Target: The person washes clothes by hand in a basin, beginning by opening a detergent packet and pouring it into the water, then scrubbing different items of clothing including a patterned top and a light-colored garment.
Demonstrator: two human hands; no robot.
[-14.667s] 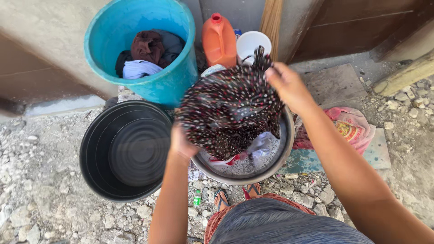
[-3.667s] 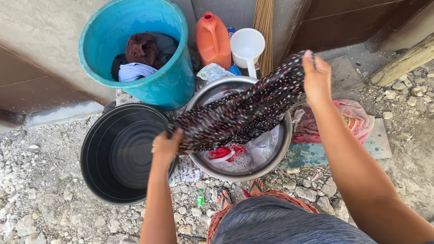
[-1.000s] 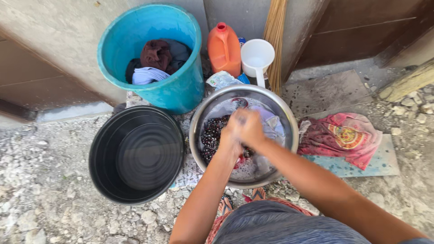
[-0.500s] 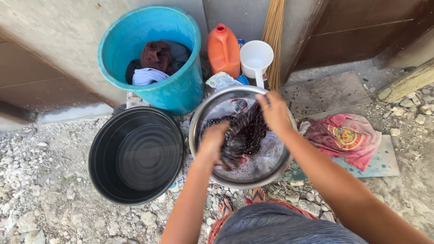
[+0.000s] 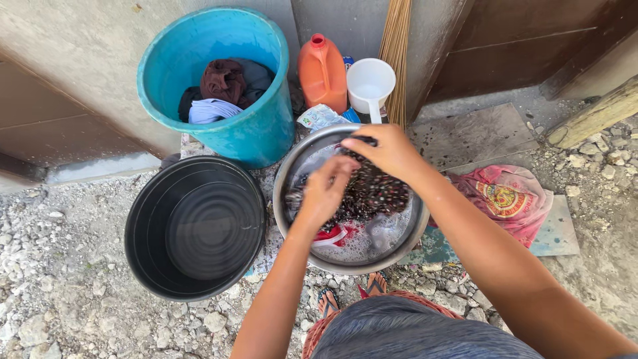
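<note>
Gravel and broken stone cover the ground beside a concrete wall, where a person's left hand (image 5: 323, 193) and right hand (image 5: 387, 151) both clutch one dark dotted garment (image 5: 372, 193), bunched over suds inside one steel basin (image 5: 290, 174). One empty black tub (image 5: 143, 249) sits just left of the basin, and one red printed cloth (image 5: 508, 199) lies on the ground to its right. Farther back against the wall stand one teal bucket (image 5: 266, 129) holding several clothes, one orange jug (image 5: 321, 70), one white dipper (image 5: 369, 83) and one bundle of broom sticks (image 5: 397, 53).
</note>
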